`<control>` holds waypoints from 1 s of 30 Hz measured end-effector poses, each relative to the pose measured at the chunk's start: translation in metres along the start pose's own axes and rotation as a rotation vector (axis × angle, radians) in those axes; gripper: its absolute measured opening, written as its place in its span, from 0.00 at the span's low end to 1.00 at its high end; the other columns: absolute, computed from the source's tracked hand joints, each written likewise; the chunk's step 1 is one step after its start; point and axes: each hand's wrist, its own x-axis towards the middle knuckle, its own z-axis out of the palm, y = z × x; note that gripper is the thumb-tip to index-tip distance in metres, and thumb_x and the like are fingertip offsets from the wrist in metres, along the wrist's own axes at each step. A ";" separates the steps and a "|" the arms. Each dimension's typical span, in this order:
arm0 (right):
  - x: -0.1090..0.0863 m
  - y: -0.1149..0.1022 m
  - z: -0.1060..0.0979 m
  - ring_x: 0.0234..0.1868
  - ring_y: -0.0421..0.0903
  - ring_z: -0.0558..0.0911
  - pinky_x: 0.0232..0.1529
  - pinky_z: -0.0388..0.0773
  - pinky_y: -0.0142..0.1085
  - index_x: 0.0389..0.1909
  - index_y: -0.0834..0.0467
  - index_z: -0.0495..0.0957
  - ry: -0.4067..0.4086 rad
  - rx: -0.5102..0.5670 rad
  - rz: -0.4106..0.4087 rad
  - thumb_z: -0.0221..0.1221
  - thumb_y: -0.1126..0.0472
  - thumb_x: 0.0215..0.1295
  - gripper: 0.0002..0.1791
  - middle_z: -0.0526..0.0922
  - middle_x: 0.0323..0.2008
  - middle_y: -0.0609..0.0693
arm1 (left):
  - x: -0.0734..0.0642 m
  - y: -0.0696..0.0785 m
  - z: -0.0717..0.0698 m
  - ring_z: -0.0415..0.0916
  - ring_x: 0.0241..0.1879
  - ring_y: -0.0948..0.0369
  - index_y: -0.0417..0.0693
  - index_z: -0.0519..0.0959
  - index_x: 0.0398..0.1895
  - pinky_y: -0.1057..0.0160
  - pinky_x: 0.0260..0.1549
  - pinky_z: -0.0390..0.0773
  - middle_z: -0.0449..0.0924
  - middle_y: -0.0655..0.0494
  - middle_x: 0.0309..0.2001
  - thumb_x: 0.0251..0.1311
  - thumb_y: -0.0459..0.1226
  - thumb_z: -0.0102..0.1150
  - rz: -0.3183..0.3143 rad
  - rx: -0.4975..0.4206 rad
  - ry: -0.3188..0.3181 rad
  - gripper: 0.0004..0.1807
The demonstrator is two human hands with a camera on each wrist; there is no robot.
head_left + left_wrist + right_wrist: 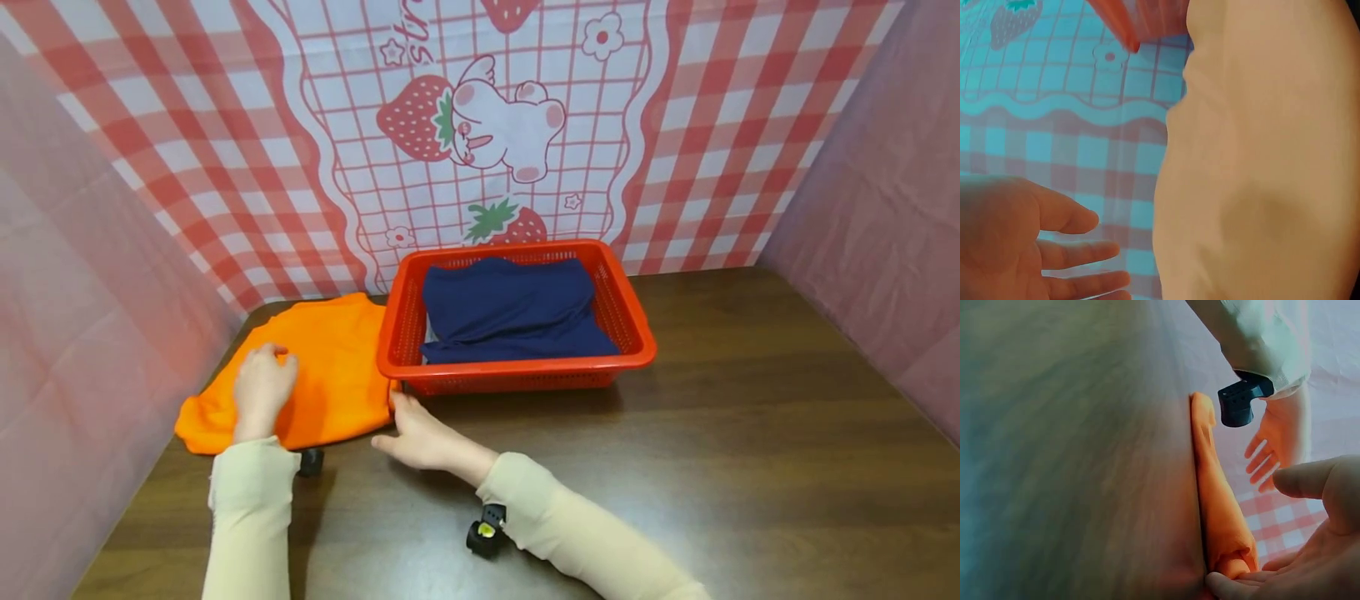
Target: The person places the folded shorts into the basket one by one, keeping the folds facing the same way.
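An orange cloth [330, 371], perhaps a garment, lies spread on the table left of the red basket. My left hand [265, 385] hovers over its left part; the left wrist view shows the fingers [1082, 255] extended with nothing held. My right hand [427, 437] is low at the cloth's near right corner, below the basket's front left corner. In the right wrist view its fingertips [1229, 586] meet the end of the orange cloth [1219, 506], while the thumb [1304, 479] stands apart. Whether the fingertips reach under the cloth is hidden.
The red plastic basket [517, 385] holds a dark blue folded cloth [517, 308], with a bit of pale fabric beneath it. Behind it hangs a checked strawberry-print curtain [720, 142]. Pink fabric walls [885, 192] border the wooden table [720, 433] on both sides.
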 end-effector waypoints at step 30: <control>0.020 -0.018 0.018 0.63 0.56 0.63 0.62 0.60 0.42 0.67 0.67 0.48 0.191 0.285 0.177 0.60 0.59 0.53 0.44 0.61 0.62 0.65 | -0.006 -0.059 0.002 0.44 0.56 0.24 0.17 0.48 0.59 0.31 0.49 0.50 0.43 0.14 0.57 0.59 0.46 0.32 -0.411 0.025 -0.166 0.37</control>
